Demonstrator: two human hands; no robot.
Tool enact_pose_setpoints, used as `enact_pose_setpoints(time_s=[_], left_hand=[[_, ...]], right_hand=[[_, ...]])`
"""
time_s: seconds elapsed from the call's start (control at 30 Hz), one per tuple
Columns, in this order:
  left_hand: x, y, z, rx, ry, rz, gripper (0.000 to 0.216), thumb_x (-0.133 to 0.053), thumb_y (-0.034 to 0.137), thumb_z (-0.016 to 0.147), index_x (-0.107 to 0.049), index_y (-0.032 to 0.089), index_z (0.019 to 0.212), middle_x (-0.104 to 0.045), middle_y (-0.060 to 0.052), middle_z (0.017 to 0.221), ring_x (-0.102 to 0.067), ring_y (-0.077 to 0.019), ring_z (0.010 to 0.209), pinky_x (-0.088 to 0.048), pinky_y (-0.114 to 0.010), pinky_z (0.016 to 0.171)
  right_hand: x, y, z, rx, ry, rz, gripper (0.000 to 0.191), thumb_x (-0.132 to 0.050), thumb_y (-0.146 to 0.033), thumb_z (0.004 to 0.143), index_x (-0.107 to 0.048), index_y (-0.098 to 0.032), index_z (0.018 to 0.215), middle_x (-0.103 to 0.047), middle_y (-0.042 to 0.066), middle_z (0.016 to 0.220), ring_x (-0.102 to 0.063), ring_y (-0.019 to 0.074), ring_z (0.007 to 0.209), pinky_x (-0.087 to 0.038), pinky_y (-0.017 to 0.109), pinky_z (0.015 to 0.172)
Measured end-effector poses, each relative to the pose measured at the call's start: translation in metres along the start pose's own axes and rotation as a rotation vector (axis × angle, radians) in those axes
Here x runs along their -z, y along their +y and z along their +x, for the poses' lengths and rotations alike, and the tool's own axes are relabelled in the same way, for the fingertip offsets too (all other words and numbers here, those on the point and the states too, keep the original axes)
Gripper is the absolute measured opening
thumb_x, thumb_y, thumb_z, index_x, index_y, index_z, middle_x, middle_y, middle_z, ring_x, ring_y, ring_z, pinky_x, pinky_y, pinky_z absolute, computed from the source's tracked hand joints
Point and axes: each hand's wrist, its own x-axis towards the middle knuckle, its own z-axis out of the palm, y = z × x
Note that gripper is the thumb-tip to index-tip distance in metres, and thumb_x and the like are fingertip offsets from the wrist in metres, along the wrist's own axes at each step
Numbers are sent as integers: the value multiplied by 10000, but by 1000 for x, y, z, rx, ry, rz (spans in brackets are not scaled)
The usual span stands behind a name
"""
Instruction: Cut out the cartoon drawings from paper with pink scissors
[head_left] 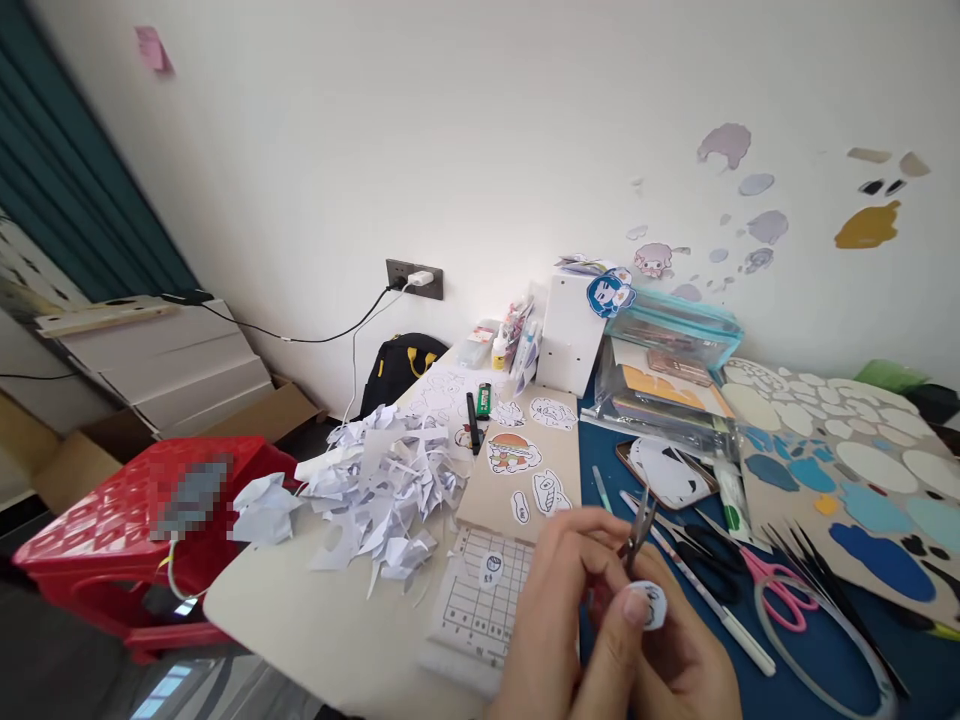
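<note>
My left hand (559,600) is closed, its thumb pressed on a small round paper cutout (654,606) with a line drawing. My right hand (694,650) is curled close against it on the right, partly hidden. Between the hands a small pair of scissors (639,525) points up and away, its handles mostly covered by fingers; they appear to be in my right hand. Below and left of the hands lies a gridded white pad (476,605) with a small sticker (491,568) on it. Burger (512,453) and other cutouts lie on a tan board (480,500).
A heap of paper scraps (397,470) lies left. On the blue mat at right are a white pen (720,610), pink-handled scissors (784,590), tweezers (817,565) and a clear ring (862,640). A board of colored pieces (862,460) stands beyond. A red stool (240,465) is beside the table.
</note>
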Motion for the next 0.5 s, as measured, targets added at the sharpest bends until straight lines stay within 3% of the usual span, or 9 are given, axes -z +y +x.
enact_pose_setpoints(time_s=[0.07, 0.13, 0.23, 0.33, 0.5], left_hand=[[15, -4, 1, -34, 62, 31, 223, -492, 382, 950, -518, 231, 788, -574, -72, 952, -533, -230, 1002, -444, -334, 876], [31, -8, 2, 69, 79, 39, 220, -509, 330, 946, -491, 237, 747, -493, -2, 758, -498, -161, 724, -449, -258, 683], [47, -13, 2, 247, 28, 4, 265, -538, 362, 923, -467, 232, 704, -411, 39, 639, -393, -128, 574, -370, -217, 516], [49, -15, -2, 323, -60, 10, 304, -543, 397, 914, -467, 222, 677, -417, 43, 626, -387, -118, 556, -349, -211, 498], [42, -14, -8, 287, -195, 26, 278, -516, 357, 937, -504, 227, 692, -498, 39, 607, -462, -121, 552, -390, -217, 528]], right_hand=[[3, 1, -3, -41, 7, 81, 288, -735, -454, 812, -663, -280, 1030, -653, 75, 1008, -636, 254, 827, -542, 321, 704], [5, 1, -6, -125, -40, 181, 285, -773, -440, 776, -654, -272, 973, -639, 36, 887, -590, 193, 703, -509, 275, 630], [4, 2, -6, -226, -184, 242, 278, -801, -410, 755, -608, -223, 824, -528, -28, 681, -450, 117, 539, -405, 220, 512], [3, 5, -2, -228, -244, 234, 309, -784, -407, 779, -549, -206, 772, -474, -57, 626, -348, 74, 462, -321, 199, 456], [-1, 8, 1, -282, -235, 216, 300, -699, -452, 847, -568, -190, 783, -440, -72, 492, -350, 84, 413, -310, 196, 409]])
